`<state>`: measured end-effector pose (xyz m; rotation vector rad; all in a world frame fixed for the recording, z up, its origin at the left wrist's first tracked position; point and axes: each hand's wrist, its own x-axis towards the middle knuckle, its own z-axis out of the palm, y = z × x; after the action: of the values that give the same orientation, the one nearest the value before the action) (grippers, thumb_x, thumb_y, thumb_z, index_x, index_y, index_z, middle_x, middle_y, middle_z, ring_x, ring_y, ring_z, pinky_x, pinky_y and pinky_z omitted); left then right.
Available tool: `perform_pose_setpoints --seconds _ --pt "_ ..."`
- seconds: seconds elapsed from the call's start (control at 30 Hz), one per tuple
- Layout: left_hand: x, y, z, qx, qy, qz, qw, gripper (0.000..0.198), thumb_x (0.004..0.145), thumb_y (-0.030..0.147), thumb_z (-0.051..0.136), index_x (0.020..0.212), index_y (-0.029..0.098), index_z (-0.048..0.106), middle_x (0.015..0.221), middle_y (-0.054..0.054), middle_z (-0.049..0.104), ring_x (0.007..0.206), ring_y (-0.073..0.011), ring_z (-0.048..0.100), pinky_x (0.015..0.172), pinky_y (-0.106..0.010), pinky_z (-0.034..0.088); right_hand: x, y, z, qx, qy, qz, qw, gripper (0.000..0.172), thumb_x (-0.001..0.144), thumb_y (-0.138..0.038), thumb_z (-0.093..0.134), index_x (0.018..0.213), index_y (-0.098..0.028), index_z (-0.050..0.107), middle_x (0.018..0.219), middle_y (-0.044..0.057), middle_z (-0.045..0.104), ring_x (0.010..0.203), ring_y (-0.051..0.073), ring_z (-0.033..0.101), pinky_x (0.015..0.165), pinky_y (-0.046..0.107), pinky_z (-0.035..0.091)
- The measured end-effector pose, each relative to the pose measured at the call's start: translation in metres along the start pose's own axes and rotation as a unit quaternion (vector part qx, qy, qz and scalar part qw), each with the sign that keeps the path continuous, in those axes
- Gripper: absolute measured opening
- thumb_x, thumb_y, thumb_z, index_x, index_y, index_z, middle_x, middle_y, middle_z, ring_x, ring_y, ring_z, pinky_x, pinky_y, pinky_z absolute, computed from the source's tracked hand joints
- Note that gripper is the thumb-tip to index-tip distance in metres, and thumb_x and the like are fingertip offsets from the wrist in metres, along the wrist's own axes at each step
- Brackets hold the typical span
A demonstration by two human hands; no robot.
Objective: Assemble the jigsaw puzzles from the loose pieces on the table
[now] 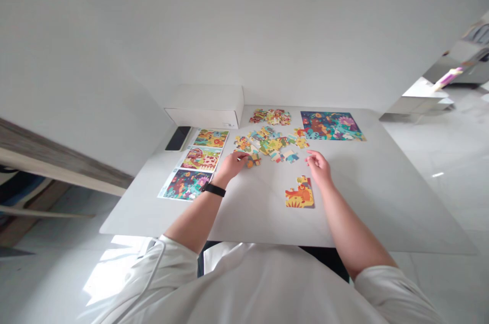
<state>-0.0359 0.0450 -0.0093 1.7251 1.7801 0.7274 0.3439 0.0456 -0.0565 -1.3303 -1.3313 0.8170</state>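
Observation:
My left hand (233, 165), with a black band on the wrist, rests on the white table (367, 196) with its fingers closed on a loose puzzle piece (251, 161) at the near edge of a scattered pile of pieces (269, 144). My right hand (319, 166) hovers just right of the pile, fingers loosely curled, holding nothing I can see. A partly joined orange and yellow puzzle section (300, 195) lies on the table just below my right hand.
A finished dark blue puzzle (330, 126) lies at the far right. A second heap of pieces (270, 116) sits behind the pile. A strip of three picture cards (196, 163), a black phone (178, 138) and a white box (208, 106) are on the left.

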Motion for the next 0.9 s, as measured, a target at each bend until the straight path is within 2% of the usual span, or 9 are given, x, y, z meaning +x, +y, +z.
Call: perform_pose_setpoints --seconds 0.1,0.2,0.33,0.5,0.63,0.77,0.9 --pt "0.004 0.002 0.002 0.019 0.001 0.023 1.000 0.032 0.095 0.033 0.068 0.124 0.023 0.080 0.106 -0.007 0.081 0.094 -0.0225 0.072 0.090 -0.031 0.055 -0.001 0.000 -0.001 -0.006 -0.001 0.002 1.000 0.048 0.089 -0.056 0.067 0.124 -0.022 0.071 0.090 0.005 0.077 0.083 0.023 0.073 0.080 0.039 0.062" --pt "0.013 -0.004 -0.005 0.050 0.047 0.045 0.997 0.035 0.095 0.030 0.070 0.128 0.022 0.077 0.120 -0.011 0.078 0.105 -0.0252 0.073 0.100 -0.035 0.056 -0.001 0.000 -0.002 -0.017 0.001 -0.002 1.000 0.048 0.089 -0.056 0.066 0.123 -0.022 0.071 0.089 0.005 0.076 0.081 0.023 0.072 0.079 0.039 0.061" --pt "0.029 -0.018 -0.018 0.072 0.096 0.033 0.992 0.036 0.094 0.027 0.069 0.128 0.020 0.077 0.129 -0.015 0.073 0.114 -0.0302 0.071 0.108 -0.042 0.054 -0.001 -0.003 0.000 -0.037 0.005 0.003 0.999 0.049 0.088 -0.057 0.065 0.122 -0.023 0.072 0.088 0.005 0.077 0.076 0.023 0.070 0.077 0.040 0.061" --pt "0.042 -0.028 -0.016 0.129 0.079 0.080 0.985 0.037 0.095 0.024 0.066 0.129 0.029 0.080 0.143 -0.011 0.069 0.134 -0.0353 0.062 0.120 -0.051 0.045 -0.004 -0.010 0.003 -0.044 0.019 0.005 0.999 0.048 0.088 -0.061 0.065 0.118 -0.024 0.073 0.086 0.006 0.076 0.077 0.025 0.071 0.076 0.041 0.062" --pt "0.039 -0.035 -0.010 0.165 0.038 0.116 0.979 0.032 0.097 0.028 0.065 0.121 0.036 0.085 0.149 -0.007 0.067 0.139 -0.0371 0.058 0.123 -0.055 0.042 -0.002 -0.015 0.004 -0.041 0.014 0.011 0.999 0.048 0.088 -0.062 0.065 0.115 -0.023 0.074 0.090 0.008 0.078 0.083 0.027 0.074 0.079 0.043 0.062" --pt "0.028 -0.041 -0.015 0.165 0.022 0.129 0.978 0.031 0.096 0.030 0.068 0.120 0.036 0.086 0.151 -0.006 0.066 0.137 -0.0351 0.060 0.123 -0.053 0.045 0.006 -0.028 0.013 -0.093 -0.057 -0.017 0.994 0.041 0.094 -0.058 0.064 0.114 -0.025 0.077 0.105 0.010 0.081 0.094 0.029 0.075 0.085 0.044 0.062" --pt "0.018 -0.044 -0.023 0.154 0.002 0.145 0.977 0.034 0.094 0.024 0.068 0.120 0.038 0.086 0.153 -0.005 0.066 0.139 -0.0343 0.059 0.126 -0.052 0.043 0.019 -0.044 0.041 -0.196 -0.162 -0.133 0.958 0.029 0.099 -0.043 0.061 0.114 -0.027 0.080 0.122 0.010 0.078 0.114 0.030 0.072 0.103 0.048 0.059"
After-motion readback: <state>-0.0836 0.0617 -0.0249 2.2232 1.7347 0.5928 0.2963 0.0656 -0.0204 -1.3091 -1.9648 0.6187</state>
